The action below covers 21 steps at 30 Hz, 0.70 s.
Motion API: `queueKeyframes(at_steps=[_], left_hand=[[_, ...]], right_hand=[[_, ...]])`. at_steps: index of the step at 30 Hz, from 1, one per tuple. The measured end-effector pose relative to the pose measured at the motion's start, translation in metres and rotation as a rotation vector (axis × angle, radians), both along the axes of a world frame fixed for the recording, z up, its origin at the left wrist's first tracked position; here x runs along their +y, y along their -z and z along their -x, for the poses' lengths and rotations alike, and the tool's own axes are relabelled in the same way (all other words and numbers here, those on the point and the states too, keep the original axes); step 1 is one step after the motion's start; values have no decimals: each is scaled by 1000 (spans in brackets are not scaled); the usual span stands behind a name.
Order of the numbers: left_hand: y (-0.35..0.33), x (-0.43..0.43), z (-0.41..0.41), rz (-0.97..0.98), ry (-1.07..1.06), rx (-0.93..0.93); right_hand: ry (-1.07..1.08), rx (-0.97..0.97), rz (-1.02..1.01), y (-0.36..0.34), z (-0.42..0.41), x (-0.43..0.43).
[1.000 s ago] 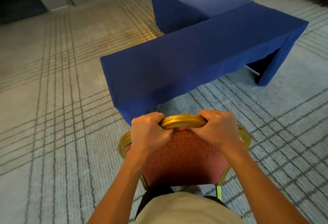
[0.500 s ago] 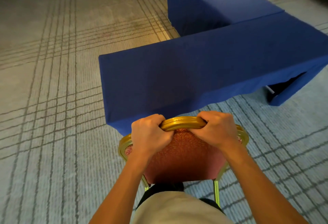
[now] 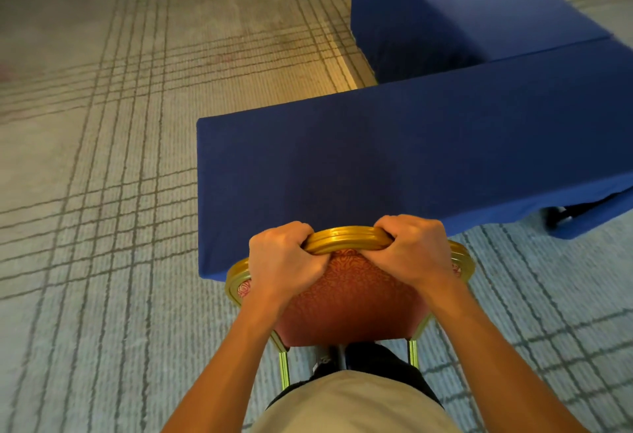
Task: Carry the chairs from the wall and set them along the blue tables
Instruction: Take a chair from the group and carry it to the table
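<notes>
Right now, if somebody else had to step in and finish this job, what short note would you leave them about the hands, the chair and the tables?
Left hand: shut on the gold top rail of the chair, left of centre.
Right hand: shut on the same rail, right of centre.
Chair: red padded back with gold frame, directly in front of the person, at the near long side of the near blue table, close to its left end. Whether its legs are on the carpet cannot be seen.
Far blue table: meets the near one at an angle; no chairs visible at either.
Done: this chair brought to the table.
Left: set it down, let go, fetch more chairs.
</notes>
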<state>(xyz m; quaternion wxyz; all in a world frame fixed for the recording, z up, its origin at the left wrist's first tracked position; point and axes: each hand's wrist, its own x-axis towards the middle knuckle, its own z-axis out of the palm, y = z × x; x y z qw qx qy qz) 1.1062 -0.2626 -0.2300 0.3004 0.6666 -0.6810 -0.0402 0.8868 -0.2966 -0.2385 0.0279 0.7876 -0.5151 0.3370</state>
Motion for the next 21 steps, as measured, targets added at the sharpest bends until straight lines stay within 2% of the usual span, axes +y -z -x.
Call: queueKeyframes(at_steps=[14,21], left_hand=[[20,-78,-6,152,-92,-4],[58,-89,3,25,-117,9]], right_hand=[[-128,-50,75,19,-9,-101],[-153,5,-94,58,-4,-113]])
